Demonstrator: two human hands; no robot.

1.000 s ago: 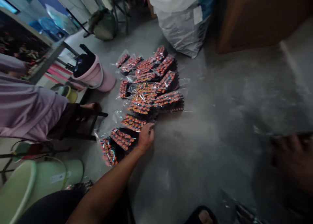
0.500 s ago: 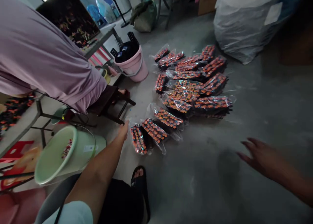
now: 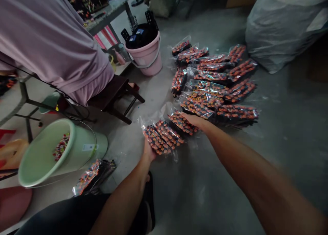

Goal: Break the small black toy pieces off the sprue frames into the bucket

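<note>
Several clear plastic bags packed with dark, orange-ended pieces lie in rows on the floor. My left hand [image 3: 149,150] presses against the outer side of the nearest bag [image 3: 157,139], its fingers partly hidden behind it. At the other end of this short row, my right hand [image 3: 192,120] is on the third bag [image 3: 179,121], fingertips hidden at its far side. Between them sits a middle bag [image 3: 169,134], squeezed close to its neighbours. Both hands hold the three bags together from opposite sides.
More filled bags [image 3: 205,98] lie just beyond. Left are a green bucket [image 3: 89,139], another filled bag [image 3: 94,177] and a person on a dark stool [image 3: 112,88]. A pink bucket [image 3: 147,57] stands farther back, and a large grey sack [image 3: 271,33] at right.
My right hand has come in from the right onto the third bag. My left hand has moved down along the nearest bag, and the three bags are closer together. The view has shifted.
</note>
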